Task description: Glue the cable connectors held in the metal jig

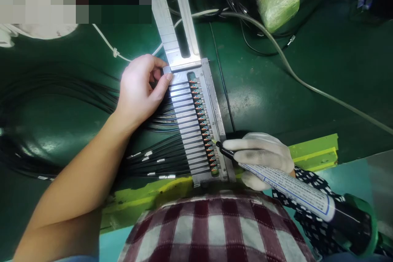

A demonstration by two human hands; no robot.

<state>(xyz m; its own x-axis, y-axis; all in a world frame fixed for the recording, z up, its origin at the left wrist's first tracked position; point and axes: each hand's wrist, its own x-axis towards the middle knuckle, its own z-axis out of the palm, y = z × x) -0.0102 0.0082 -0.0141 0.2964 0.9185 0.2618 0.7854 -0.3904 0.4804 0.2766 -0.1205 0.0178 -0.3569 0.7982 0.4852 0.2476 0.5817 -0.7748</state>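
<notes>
We are steadying the metal fixture (pixel 181 76) with our bare left hand (pixel 139 86), its thumb and fingers pinching the upper left corner. The fixture is lying at a slant on the green counter (pixel 251 90), its near end reaching the yellow-green edge strip (pixel 316 153) in front of us. Across it, thin black cables (pixel 61 86) are running in from the left, side by side, and their ends are meeting a row of small circuit boards (pixel 202 117) along the slot. Other cable ends with silver plugs (pixel 147 158) are lying to the left of the fixture's lower half.

With our right hand (pixel 264 153), in a white glove, we are gripping a labelled tube (pixel 291 190), the fingers closing around its front part. Its black nozzle (pixel 225 150) is pointing at the lower half of the row, with the yellowish tip sitting right by the boards; whether it is touching one, we cannot tell. A patterned sleeve (pixel 310 182) is covering our right forearm.

Beyond the fixture, a slotted metal frame (pixel 167 20) is adjoining its far end. A grey cord (pixel 294 75) is curving across to the right, and a green wrapped bundle (pixel 278 0) is lying behind it.
</notes>
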